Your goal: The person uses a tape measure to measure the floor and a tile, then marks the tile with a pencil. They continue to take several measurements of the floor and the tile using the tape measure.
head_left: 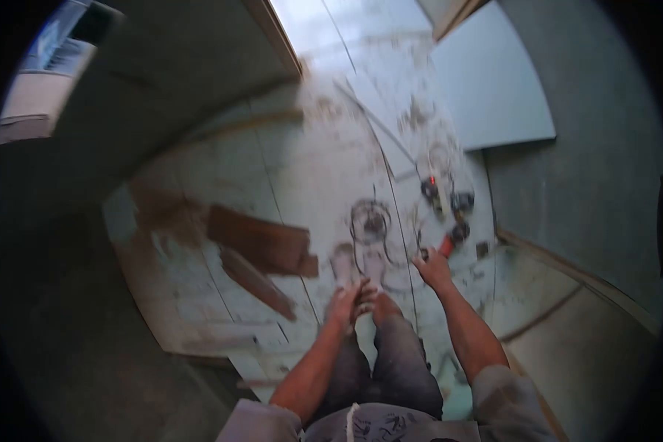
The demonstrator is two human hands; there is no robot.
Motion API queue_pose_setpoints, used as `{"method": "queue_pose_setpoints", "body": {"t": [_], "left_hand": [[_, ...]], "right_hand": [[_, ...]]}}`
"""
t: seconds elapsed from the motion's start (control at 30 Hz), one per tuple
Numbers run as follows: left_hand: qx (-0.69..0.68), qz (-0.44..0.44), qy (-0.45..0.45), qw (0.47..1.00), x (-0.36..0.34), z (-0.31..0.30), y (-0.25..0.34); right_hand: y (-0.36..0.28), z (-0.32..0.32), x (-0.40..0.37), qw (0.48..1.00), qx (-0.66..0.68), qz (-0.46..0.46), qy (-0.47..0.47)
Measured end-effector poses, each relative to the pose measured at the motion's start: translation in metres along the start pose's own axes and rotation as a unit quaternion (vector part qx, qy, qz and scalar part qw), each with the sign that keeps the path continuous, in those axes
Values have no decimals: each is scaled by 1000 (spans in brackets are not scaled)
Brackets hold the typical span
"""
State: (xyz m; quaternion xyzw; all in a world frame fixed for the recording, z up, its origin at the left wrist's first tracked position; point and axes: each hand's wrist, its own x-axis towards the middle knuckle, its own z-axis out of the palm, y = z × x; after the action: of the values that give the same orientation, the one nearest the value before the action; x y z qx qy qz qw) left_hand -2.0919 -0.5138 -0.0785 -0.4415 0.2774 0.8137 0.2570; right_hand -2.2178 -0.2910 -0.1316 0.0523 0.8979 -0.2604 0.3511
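Note:
My left hand [352, 300] is in front of my legs, above my knees, with its fingers partly spread and nothing visible in it. Out to the right, my right hand [432, 268] is beside the red-orange part of a tool [447, 246] with a dark round head; its fingers are blurred, and what they hold is too small to make out. Just beyond that tool lie dark power tools [433, 193] on the tiled floor. A coiled dark cable [370, 219] rests on the floor past my feet.
Brown boards [261, 241] lie on the floor to the left. A large pale panel [493, 85] is at the upper right, near a long thin strip [379, 125]. Walls stand on both sides, and a wooden frame edge [276, 37] rises at the top.

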Motion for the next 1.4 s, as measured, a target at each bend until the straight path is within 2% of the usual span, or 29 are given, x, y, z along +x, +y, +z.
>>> {"method": "queue_pose_setpoints", "body": {"t": [0.07, 0.13, 0.17, 0.3, 0.37, 0.4, 0.47, 0.57, 0.63, 0.73, 0.8, 0.87, 0.9, 0.93, 0.97, 1.03, 1.07, 1.13, 1.17, 1.2, 1.27, 1.33, 1.4], "left_hand": [[-28, -46, 13, 998, 41, -14, -33], [-82, -59, 32, 994, 80, -33, -61], [-85, -96, 78, 989, 94, -35, -69], [-92, -131, 97, 982, 138, -61, -112], [58, -165, 191, 966, 159, -55, -107], [52, -171, 195, 964, 162, -51, -102], [8, -71, 128, 989, 166, -40, -90], [46, -60, 112, 991, 169, -42, -85], [59, -47, 134, 988, 173, -47, -85], [57, -27, 155, 986, 169, -46, -78], [78, -35, 160, 983, 166, -46, -81], [180, 10, 158, 971, 166, -68, -113], [163, 0, 167, 972, 153, -59, -97], [144, -11, 175, 974, 141, -51, -79], [152, 8, 162, 975, 133, -52, -68], [338, 6, 140, 931, 113, -62, -49], [346, 24, 138, 928, 98, -53, -30], [385, 8, 75, 920, 64, -18, 15], [366, -31, 59, 928, 42, 4, 34], [370, -18, 57, 927, 24, 24, 42], [319, -50, 5, 946, -12, 58, 52], [326, -8, -27, 945, -43, 88, 61], [293, 12, 0, 956, -60, 97, 58]], "right_hand": [[32, 52, 31, 998, -46, 38, -35], [38, 94, 49, 986, -141, 69, -50], [41, 113, 60, 983, -151, 81, -69], [52, 172, 126, 968, -207, 11, -139], [50, 196, 163, 951, -283, -25, -122], [48, 206, 180, 949, -286, -24, -131], [46, 227, 213, 929, -348, -97, -81], [61, 264, 249, 907, -390, -129, -93], [63, 274, 260, 911, -377, -129, -103], [40, 249, 246, 922, -348, -122, -115], [10, 205, 221, 942, -259, 17, -211], [30, 186, 194, 945, -169, 59, -273], [32, 169, 172, 950, -149, 40, -271], [30, 142, 149, 952, -56, 22, -301], [28, 120, 123, 946, -8, 47, -319], [6, 70, 72, 919, 88, 86, -374], [-16, 34, 46, 901, 135, 92, -401], [-38, -8, -2, 907, 188, 63, -371], [-42, -17, -21, 910, 197, 70, -359], [-51, -30, -36, 913, 196, 59, -352], [-71, -51, -63, 889, 194, 34, -414], [-91, -72, -85, 893, 195, 1, -406], [-104, -91, -109, 906, 174, -53, -383]]}}
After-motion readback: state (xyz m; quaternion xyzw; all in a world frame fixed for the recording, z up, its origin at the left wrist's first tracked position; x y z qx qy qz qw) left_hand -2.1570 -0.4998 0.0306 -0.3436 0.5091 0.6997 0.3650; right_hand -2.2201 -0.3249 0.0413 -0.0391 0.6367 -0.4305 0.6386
